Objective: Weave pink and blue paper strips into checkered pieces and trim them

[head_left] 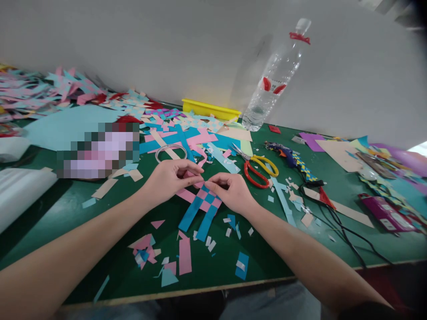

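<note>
Your right hand (231,189) is pinching the far edge of a blue-and-pink woven paper mat (207,198) between thumb and fingers. Your left hand (175,178) is bringing its thumb and fingertips together at the same edge, just beside the right; whether paper is lying between them, you cannot tell from here. The mat is resting low over the green table (116,280), straight ahead of you, its loose blue ends pointing toward you at 7 o'clock.

Going round from the mat, a yellow tray (211,110) is standing at 12 o'clock against the grey wall (150,53), and a clear plastic bottle (273,84) is leaning in view at 1. Scissors with one red and one yellow handle (256,168) are lying at 2, near your right hand. A purple packet (385,213) is lying well apart at 3. A pink strip (185,254) is lying between 6 and 7, a heap of pink scraps (145,250) at 8, and a silvery ring (171,146) at 11, just beyond your left hand.
</note>
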The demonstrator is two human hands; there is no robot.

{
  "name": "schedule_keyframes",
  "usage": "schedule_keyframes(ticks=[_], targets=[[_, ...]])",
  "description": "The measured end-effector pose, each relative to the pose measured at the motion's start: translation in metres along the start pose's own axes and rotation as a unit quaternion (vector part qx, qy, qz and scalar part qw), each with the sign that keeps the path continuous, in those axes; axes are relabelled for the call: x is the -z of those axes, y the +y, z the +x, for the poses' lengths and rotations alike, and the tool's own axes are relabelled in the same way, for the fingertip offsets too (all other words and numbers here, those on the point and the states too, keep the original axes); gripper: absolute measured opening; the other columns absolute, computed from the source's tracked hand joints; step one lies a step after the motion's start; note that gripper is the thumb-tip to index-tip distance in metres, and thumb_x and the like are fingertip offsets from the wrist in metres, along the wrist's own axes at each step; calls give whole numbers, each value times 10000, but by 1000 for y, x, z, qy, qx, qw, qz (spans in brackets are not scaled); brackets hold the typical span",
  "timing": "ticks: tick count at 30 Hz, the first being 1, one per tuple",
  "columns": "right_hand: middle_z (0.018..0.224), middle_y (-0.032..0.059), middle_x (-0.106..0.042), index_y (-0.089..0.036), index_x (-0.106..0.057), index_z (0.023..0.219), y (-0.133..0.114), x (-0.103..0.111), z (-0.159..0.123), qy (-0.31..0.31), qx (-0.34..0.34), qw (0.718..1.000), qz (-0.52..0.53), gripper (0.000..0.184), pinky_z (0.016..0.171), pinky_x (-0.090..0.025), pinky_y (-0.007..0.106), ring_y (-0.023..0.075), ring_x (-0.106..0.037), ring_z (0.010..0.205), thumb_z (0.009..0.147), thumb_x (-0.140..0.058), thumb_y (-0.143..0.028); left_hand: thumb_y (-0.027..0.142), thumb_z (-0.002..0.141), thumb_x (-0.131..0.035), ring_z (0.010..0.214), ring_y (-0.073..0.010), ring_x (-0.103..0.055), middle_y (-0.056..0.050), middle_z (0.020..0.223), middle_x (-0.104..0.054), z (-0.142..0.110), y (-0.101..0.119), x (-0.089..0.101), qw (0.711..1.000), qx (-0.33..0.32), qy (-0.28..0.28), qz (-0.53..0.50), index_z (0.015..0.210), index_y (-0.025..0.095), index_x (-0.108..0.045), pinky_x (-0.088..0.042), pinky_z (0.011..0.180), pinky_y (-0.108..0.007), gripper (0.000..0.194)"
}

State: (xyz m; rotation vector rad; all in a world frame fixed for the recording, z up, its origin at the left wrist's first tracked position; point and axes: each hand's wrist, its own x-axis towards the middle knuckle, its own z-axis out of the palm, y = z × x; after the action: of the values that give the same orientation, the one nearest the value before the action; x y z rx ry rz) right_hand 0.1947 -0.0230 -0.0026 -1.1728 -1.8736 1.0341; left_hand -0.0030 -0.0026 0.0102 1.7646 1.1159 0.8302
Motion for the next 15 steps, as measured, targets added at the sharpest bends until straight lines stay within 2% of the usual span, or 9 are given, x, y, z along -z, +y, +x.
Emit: schedule_keyframes(ticks=[8, 15], targets=[[670, 13, -643, -159, -673, 799, 0, 1, 2, -11, -14, 1000, 17, 238, 537, -443, 223, 108, -556, 579, 819, -600, -385, 391, 770, -679, 690, -182, -691, -6, 749, -736, -1, -2, 0, 1000, -9, 3, -3, 934, 196, -674, -566, 653, -274, 255], [650, 13, -639, -154, -676, 781, -2, 2, 2, -8, -19, 1000, -14, 227, 536, -439, 223, 109, -555, 570, 836, -574, -350, 366, 754, -694, 669, -170, -681, -1, 740, -728, 0, -4, 0, 1000, -9, 18, 13, 916, 197, -685, -560, 626, -254, 235]])
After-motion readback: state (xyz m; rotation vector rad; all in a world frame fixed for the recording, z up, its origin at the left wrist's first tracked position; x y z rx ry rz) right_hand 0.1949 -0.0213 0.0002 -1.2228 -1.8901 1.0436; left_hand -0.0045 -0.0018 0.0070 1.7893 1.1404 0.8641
